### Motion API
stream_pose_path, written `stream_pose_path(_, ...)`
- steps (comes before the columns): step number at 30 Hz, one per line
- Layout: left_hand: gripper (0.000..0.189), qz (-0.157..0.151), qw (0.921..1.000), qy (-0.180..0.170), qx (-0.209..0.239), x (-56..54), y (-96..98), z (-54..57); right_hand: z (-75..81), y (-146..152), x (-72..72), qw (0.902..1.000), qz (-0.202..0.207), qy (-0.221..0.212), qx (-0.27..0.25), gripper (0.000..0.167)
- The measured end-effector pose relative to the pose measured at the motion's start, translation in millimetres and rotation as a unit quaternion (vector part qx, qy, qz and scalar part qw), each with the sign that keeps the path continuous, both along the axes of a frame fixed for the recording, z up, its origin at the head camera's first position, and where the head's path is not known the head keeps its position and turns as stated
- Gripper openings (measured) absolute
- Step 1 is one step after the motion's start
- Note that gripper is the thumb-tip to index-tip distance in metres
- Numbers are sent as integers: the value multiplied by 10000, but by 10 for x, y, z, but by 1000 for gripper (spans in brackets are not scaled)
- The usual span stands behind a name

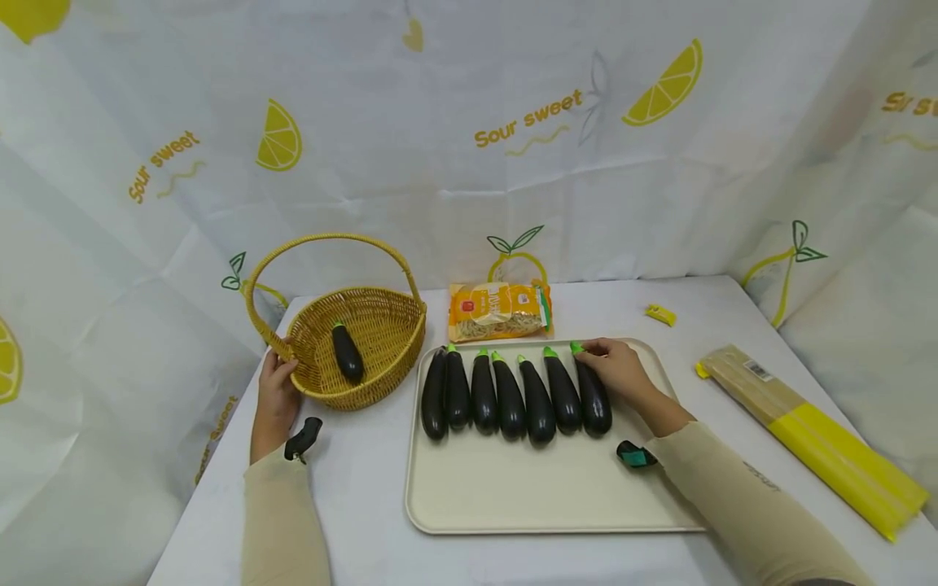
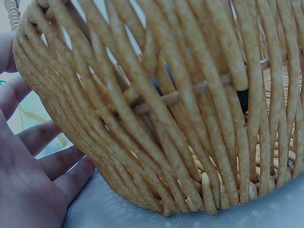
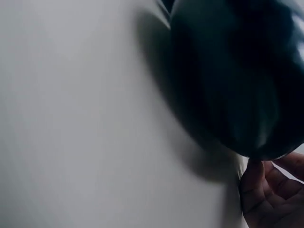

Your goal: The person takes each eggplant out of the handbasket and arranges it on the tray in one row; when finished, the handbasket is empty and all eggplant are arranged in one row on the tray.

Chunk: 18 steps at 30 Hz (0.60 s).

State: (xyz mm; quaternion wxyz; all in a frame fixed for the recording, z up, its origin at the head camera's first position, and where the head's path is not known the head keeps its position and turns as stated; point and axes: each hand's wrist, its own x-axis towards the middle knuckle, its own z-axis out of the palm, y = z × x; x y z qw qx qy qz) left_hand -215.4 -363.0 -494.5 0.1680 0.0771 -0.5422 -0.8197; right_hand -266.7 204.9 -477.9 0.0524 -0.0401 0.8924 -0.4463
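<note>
At the left, my left hand (image 1: pixel 278 389) grips the side of a wicker basket (image 1: pixel 392 366) near the foot of its tall arched handle. Its fingers (image 2: pixel 40 137) lie along the woven wall in the left wrist view. One dark eggplant (image 1: pixel 348 354) lies inside the basket. On the beige tray (image 1: pixel 513 492), several more eggplants stand side by side in a row, green stems toward the back. My right hand (image 1: pixel 618 370) pinches the stem of the rightmost eggplant (image 1: pixel 593 403), which looms large and blurred in the right wrist view. Whether it is lifted I cannot tell.
An orange bag of dried food (image 1: pixel 501 312) lies behind the tray. To the right are a small yellow packet (image 1: pixel 661 315) and a long yellow-and-tan package (image 1: pixel 813 439). A lemon-printed white curtain (image 1: pixel 440 163) hangs behind and beside the white table.
</note>
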Motion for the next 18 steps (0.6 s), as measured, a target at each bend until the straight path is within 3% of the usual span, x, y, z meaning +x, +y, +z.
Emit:
stream_pose_path(12,39,48,10000,-42,-22,21,-13,7,68,-44,16,9970,196,254,711,41)
stream_pose_path(18,37,0,10000,22,-26,3,-8,10,310,-86,-95,9944,244,612,825,41)
